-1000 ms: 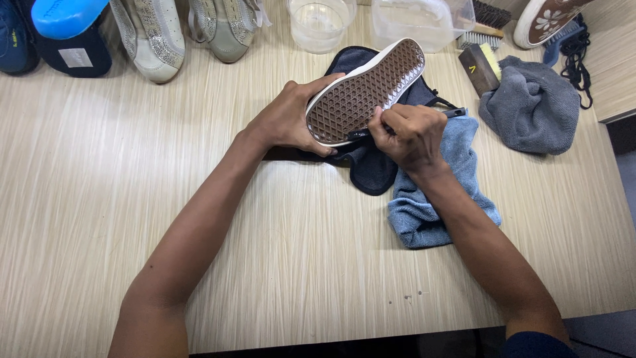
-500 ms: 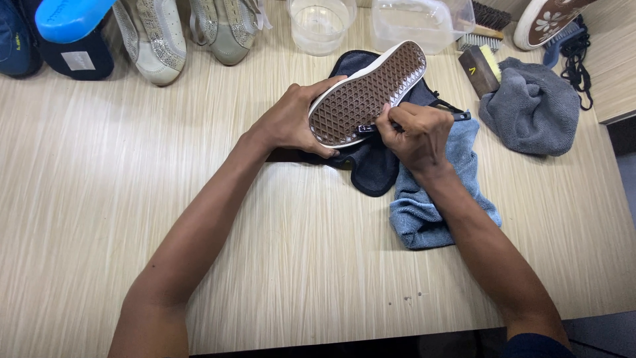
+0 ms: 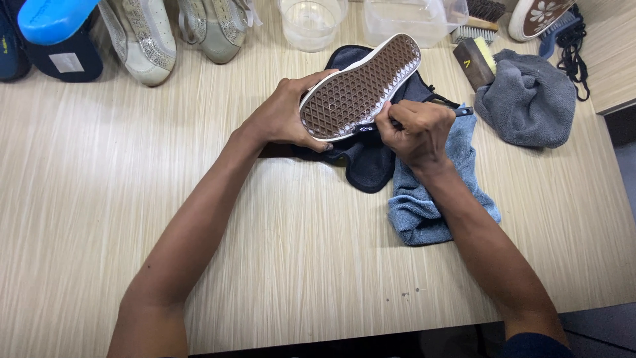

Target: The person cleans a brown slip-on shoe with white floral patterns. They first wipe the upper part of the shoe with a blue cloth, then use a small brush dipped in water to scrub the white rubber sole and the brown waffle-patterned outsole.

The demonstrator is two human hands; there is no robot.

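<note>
My left hand (image 3: 281, 116) grips the heel end of a sneaker (image 3: 361, 86) turned sole-up, showing a brown waffle tread with a white rim. My right hand (image 3: 414, 129) is closed around a thin dark tool (image 3: 464, 111), pressing it against the sole's white edge near the middle. Most of the tool is hidden in my fist, so I cannot tell its kind. Under the shoe lies a dark navy cloth (image 3: 368, 162), and a blue towel (image 3: 430, 199) lies below my right wrist.
A grey towel (image 3: 530, 99), a brush block (image 3: 477, 61) and dark laces (image 3: 573, 46) sit at the right. Two clear plastic containers (image 3: 311, 20) stand at the back. Pale shoes (image 3: 146, 40) and a blue-lidded dark box (image 3: 56, 36) line the back left. The table's edge runs close on the right.
My right hand has shifted slightly along the sole's edge; the shoe stays held sole-up in nearly the same place.
</note>
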